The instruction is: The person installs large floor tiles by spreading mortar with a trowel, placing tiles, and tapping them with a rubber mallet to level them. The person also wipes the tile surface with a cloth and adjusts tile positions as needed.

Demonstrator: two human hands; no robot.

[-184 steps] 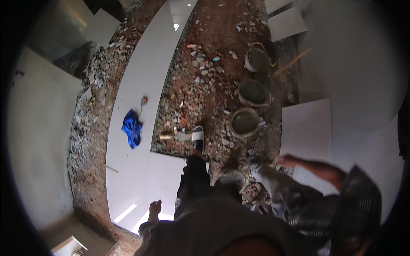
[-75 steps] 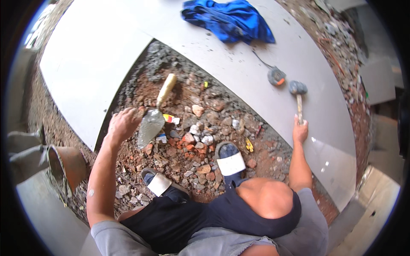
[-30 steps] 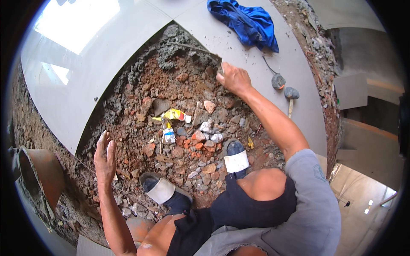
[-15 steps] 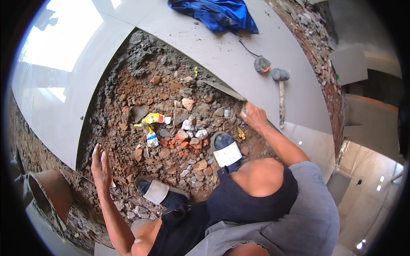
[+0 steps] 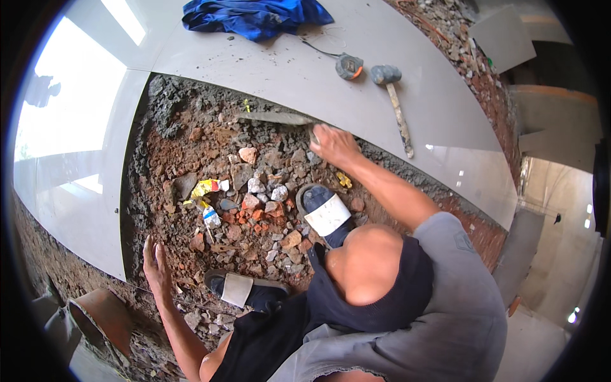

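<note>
My right hand (image 5: 334, 146) is closed round the handle of a trowel (image 5: 273, 118). Its grey blade, slightly blurred, points left along the near edge of a large pale floor tile (image 5: 254, 76), over the rough ground. At the left, my left hand (image 5: 156, 266) holds nothing, its fingers stretched out and apart above the dirt near the corner of another glossy tile (image 5: 105, 216). Between the hands lies rubble (image 5: 261, 210) of broken brick, stones and soil. Grey mortar (image 5: 167, 105) lines the tile edges.
A rubber mallet (image 5: 396, 105), a tape measure (image 5: 349, 66) and a blue cloth (image 5: 254, 18) lie on the far tile. My sandalled feet (image 5: 326, 214) stand in the rubble, near torn yellow wrappers (image 5: 207, 187). A bucket (image 5: 105, 318) lies tipped at the lower left.
The view has swung, so the tiles and tools sit further left. My right hand has moved left along the tile edge with the trowel, whose blade now lies flatter across the view.
</note>
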